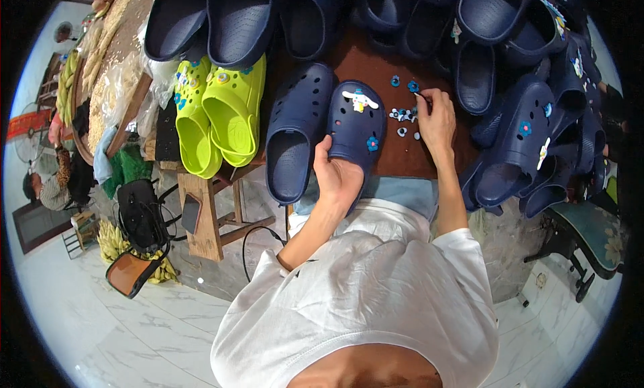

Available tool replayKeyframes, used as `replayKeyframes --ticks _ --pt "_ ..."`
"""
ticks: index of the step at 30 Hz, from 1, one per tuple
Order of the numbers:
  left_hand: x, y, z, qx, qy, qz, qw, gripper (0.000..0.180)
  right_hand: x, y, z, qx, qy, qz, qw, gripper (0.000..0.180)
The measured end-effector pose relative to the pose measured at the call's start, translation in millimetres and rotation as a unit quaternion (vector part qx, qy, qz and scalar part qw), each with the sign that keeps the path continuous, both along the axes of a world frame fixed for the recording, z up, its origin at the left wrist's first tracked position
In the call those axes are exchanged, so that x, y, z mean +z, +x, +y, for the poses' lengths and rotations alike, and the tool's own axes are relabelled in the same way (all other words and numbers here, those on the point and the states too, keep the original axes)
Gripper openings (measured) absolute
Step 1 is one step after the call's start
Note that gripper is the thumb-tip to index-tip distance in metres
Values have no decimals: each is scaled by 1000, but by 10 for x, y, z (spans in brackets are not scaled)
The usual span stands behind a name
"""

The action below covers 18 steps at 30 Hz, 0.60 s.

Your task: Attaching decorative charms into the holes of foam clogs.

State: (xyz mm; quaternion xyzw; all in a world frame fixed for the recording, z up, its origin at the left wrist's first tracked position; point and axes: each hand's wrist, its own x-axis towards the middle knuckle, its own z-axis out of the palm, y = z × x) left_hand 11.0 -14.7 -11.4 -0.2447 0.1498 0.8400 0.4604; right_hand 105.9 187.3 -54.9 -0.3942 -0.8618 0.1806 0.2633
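Left hand grips navy clog; right hand picks charms.

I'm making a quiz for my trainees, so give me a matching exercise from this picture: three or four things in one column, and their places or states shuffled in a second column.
Things:
1. Navy foam clog with white cartoon charm
2. Pair of lime-green foam clogs
3. Cluster of small loose shoe charms
4. Black handbag

Places or states:
A. Lying on the brown tabletop by the right hand
B. Gripped at the heel by the left hand
C. On the floor beside the wooden bench
D. Side by side left of the plain navy clog

Pairs: 1-B, 2-D, 3-A, 4-C
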Motion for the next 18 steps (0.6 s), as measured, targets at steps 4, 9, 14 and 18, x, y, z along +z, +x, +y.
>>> replayKeyframes --ticks 4,9,14,18 --pt "95 33 -35 11 -12 -28 999 45 294 81 -173 55 -62 54 995 10" --pt "142 138 -26 -20 -13 13 1000 41 650 68 -540 134 -324 132 927 13" --pt "144 294 -36 -58 -31 73 995 37 710 13 -783 190 -445 154 862 14" --pt "185 399 -78 -78 -85 138 984 44 738 -15 -848 190 -421 133 877 14"
